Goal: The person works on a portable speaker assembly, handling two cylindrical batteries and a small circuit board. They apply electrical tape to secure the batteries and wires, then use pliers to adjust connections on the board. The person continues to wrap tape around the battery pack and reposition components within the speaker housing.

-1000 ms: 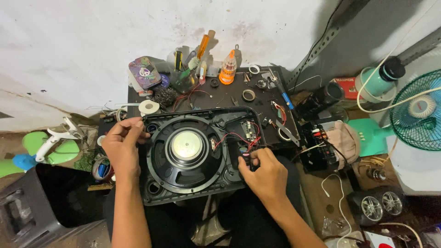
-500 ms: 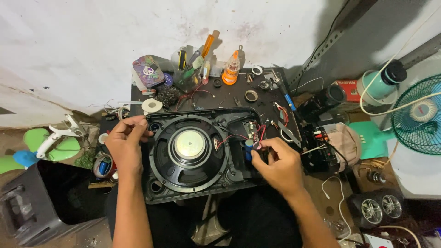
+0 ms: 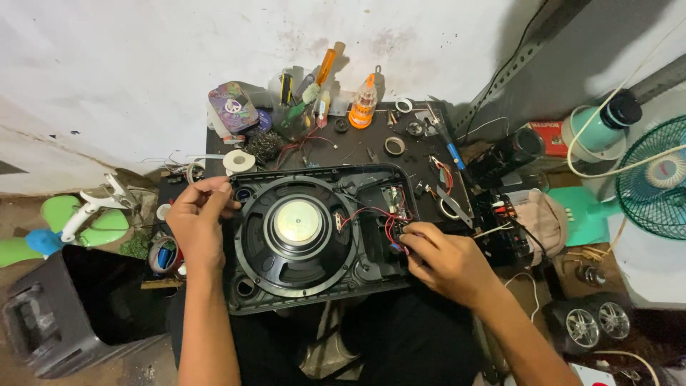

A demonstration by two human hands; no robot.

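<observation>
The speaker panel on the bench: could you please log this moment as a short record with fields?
Main item: black speaker panel, round driver facing up
Left hand: left hand grips the panel's left edge
Right hand: right hand, fingertips at the red wires beside the small circuit board
Behind panel: orange bottle, screwdrivers, tape roll
Right side: green fan

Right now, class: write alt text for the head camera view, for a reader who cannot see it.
A person's left hand grips the left edge of a black speaker panel, while the right hand fingers red wires beside its circuit board. Tools and bottles crowd the dark table behind.
</observation>
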